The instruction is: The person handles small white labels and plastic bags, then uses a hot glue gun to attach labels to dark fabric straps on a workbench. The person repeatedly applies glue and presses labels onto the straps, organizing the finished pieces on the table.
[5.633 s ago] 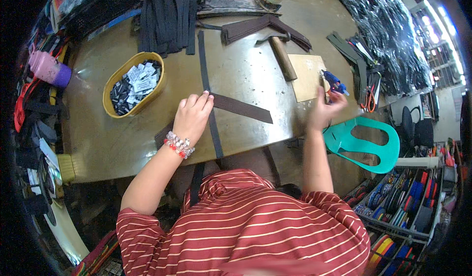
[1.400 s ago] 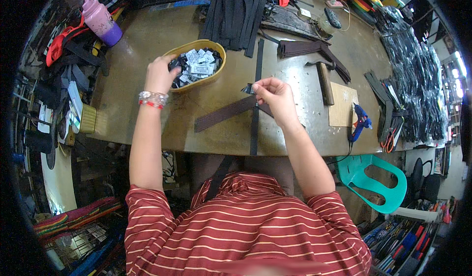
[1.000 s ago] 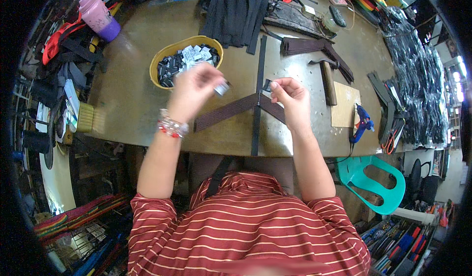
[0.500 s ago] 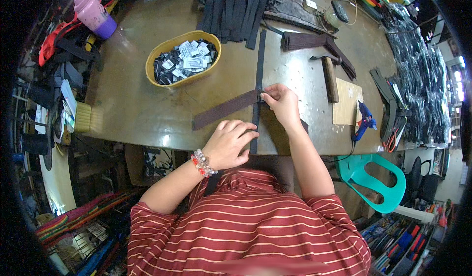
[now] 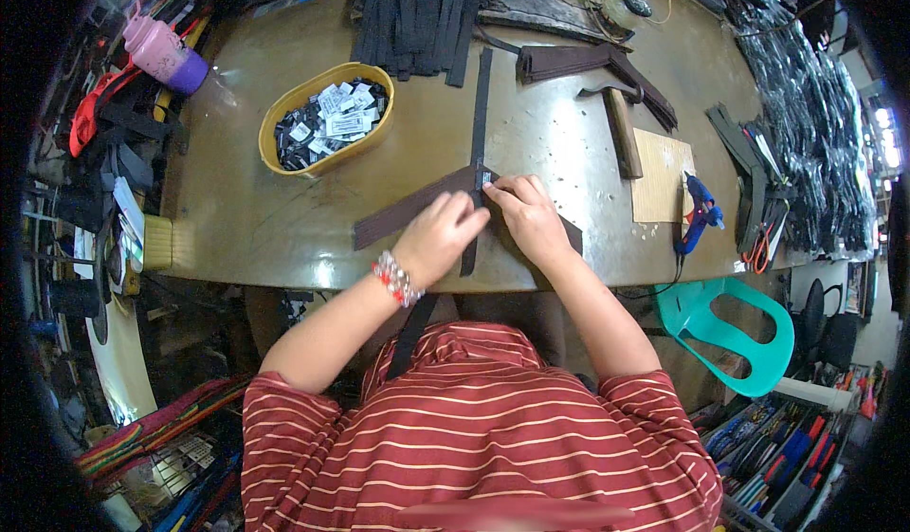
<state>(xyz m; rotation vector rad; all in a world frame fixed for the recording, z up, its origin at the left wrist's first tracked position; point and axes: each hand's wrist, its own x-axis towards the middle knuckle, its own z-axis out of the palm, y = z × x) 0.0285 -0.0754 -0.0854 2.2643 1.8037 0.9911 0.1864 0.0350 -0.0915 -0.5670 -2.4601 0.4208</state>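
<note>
Near the front edge of the bench (image 5: pixel 216 211), the right hand (image 5: pixel 531 217), fingers bunched, touches a small label (image 5: pixel 486 177) on crossed straps (image 5: pixel 459 182), the left hand (image 5: pixel 436 238) curls alongside, and whether either pinches is unclear

Maroon shirt (image 5: pixel 483 428) with cream stripes at lower centre of my feed, dark-brown band (image 5: pixel 393 216) and black strap (image 5: pixel 482 105) mid-frame, yellow basket (image 5: pixel 371 139) upper left, sea-green chair (image 5: pixel 698 317) lower right.

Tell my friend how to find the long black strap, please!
Find the big shiny table, then the left hand and right hand near its closest edge. The long black strap stretches past them, crossing the brown strap. Unlike the bunch of black straps farther back, it is a single strip.
</note>
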